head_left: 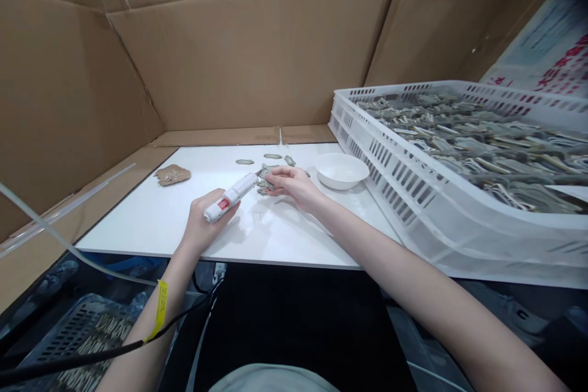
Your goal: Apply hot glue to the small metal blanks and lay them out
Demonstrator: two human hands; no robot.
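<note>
My left hand (206,220) is wrapped round a white glue gun (229,197) with a red label on its barrel. The gun's tip points up and right, close to the fingers of my right hand (294,185). Those fingers pinch a small grey-green flat piece (267,179), whose exact kind I cannot make out. Under and beside it on the white board (151,220) lie more pieces, partly hidden. Behind my hands, several similar loose pieces (272,156) are spread out. Just right of my right hand stands a white bowl (342,170).
A large white slotted crate (367,138) full of similar pieces takes up the right side. At the left lies a brown cardboard scrap (173,174) with shiny blobs. Cardboard walls (248,61) enclose the back. A black cord (92,356) with a yellow tag crosses my left forearm.
</note>
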